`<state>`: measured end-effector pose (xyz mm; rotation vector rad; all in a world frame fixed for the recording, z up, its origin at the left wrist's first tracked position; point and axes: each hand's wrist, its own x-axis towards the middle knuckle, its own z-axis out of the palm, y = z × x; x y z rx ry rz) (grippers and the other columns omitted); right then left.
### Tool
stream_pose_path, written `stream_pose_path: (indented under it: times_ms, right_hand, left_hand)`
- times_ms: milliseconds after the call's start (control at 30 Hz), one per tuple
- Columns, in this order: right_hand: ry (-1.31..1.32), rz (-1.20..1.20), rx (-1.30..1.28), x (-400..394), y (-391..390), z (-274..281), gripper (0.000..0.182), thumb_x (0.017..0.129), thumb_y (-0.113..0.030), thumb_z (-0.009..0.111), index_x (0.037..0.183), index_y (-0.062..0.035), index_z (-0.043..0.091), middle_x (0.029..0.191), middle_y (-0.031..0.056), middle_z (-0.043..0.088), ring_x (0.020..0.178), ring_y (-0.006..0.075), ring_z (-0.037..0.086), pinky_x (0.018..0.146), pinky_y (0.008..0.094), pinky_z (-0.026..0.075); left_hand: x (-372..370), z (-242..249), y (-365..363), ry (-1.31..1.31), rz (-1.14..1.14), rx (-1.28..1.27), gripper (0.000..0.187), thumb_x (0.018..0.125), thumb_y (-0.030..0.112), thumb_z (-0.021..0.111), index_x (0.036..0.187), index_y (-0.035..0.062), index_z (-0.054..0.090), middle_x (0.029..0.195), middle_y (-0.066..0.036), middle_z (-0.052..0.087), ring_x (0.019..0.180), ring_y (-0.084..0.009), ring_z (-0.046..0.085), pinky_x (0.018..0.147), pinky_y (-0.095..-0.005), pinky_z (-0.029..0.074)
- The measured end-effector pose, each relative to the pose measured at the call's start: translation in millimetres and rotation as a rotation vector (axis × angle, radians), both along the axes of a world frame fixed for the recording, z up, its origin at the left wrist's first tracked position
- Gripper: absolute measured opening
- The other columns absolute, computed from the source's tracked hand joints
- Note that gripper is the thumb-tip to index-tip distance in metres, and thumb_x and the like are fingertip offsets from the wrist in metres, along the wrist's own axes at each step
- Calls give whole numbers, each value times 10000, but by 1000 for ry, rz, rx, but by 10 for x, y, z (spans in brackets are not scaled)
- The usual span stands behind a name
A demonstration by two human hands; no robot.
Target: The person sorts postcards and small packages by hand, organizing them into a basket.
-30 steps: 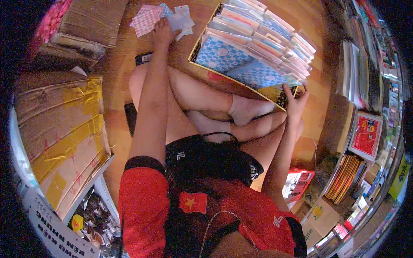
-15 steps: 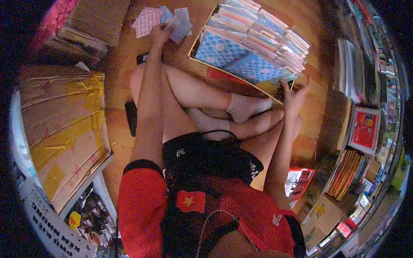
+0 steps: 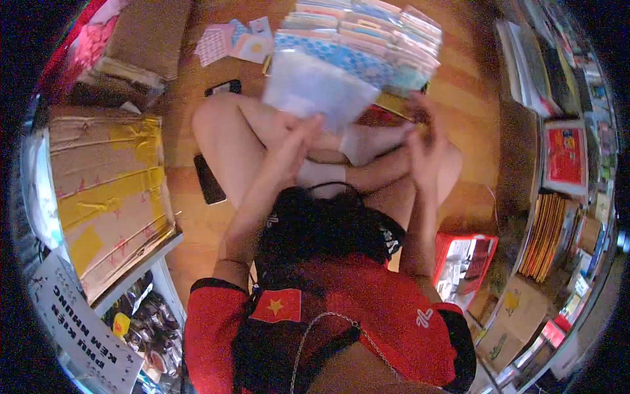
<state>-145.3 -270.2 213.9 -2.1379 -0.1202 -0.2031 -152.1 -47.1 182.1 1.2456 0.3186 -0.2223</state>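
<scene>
My left hand (image 3: 303, 139) pinches the lower edge of a pale, cloudy-looking flat packet (image 3: 318, 88), blurred by motion. The packet covers part of the front of a box (image 3: 392, 104) filled with rows of upright patterned packets (image 3: 357, 33). Blue checked ones (image 3: 367, 65) stand at its front. Near the box's front right corner is my right hand (image 3: 426, 134), blurred, fingers apart, with nothing visible in it. Several loose flat pieces lie on the floor left of the box, among them a pink checked one (image 3: 214, 43) and a white one with a yellow spot (image 3: 254, 47).
A phone (image 3: 210, 180) and another dark device (image 3: 223, 88) lie by my left knee. Taped cardboard (image 3: 111, 190) stands on the left. Shelving holds brown envelopes (image 3: 548, 236) and a red framed item (image 3: 566, 157) on the right. A red-edged container (image 3: 462, 262) sits beside my right arm.
My left hand has come from the loose pieces toward me, bringing the pale packet before the box. My right hand has let go of the box corner. The view has shifted slightly.
</scene>
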Motion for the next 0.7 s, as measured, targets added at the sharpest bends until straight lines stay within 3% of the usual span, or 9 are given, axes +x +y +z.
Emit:
stream_pose_path:
  times_ms: [67,133,167,233,333,367,467,567,700]
  right_hand:
    - [-58,-94,5,-242,35,-639,445,776,-188,677,1159,-19,525,1007,137,627,978,220,576,864,322,438]
    - [26,-166,239,-280,170,-332,397,769,-183,685,1110,-19,567,969,126,641,940,215,593,853,318,447]
    - [62,-197,359,-265,190,-156,373,765,-180,690,1086,-18,588,950,120,648,921,213,602,847,316,452]
    - [13,-341,269,-228,33,63,311,785,-189,681,997,29,616,906,100,658,843,170,611,760,301,471]
    - [-83,-362,105,-33,-406,-14,294,791,-221,679,937,32,643,871,120,668,796,187,633,709,308,485]
    - [-119,-336,45,93,-496,-54,294,789,-235,680,929,22,650,865,135,670,792,207,641,706,316,488]
    - [-60,-253,-407,422,-533,-70,300,797,-309,652,905,-30,666,868,186,654,781,307,648,684,374,496]
    - [165,-267,-786,652,-351,-11,281,801,-350,617,907,-95,671,864,202,634,780,375,621,661,435,496]
    - [77,-161,-881,871,-243,-244,250,801,-351,592,914,-140,667,811,174,638,748,362,626,648,461,499]
  left_hand:
    - [-121,-328,-302,9,-298,-264,426,838,284,601,1107,-31,501,995,-121,602,920,-232,587,781,-375,474]
    - [-216,-377,-620,-119,-418,-88,446,859,296,561,1155,-23,464,1044,-156,576,961,-268,565,832,-390,449]
    - [-204,-377,-699,-251,-488,189,439,865,286,540,1172,-16,454,1094,-178,547,1012,-291,540,878,-396,423]
    - [-95,-400,-797,-547,-552,683,428,867,255,513,1204,0,437,1182,-211,492,1104,-332,485,955,-408,375]
    - [164,-470,-862,-1028,-338,1226,445,831,166,527,1243,30,424,1274,-224,427,1209,-365,392,1020,-428,312]
    - [186,-530,-863,-959,-375,1182,493,807,134,523,1270,36,387,1331,-205,373,1262,-358,328,1051,-437,269]
    - [209,-598,-863,-944,-394,1108,508,803,111,515,1285,40,372,1352,-202,353,1264,-355,329,1049,-441,274]
    - [196,-541,-827,-919,-417,1090,509,799,94,508,1289,49,377,1349,-212,357,1260,-355,340,1044,-439,286]
    - [223,-570,-793,-945,-388,1047,492,778,70,509,1260,42,413,1312,-216,396,1240,-356,371,1020,-435,325]
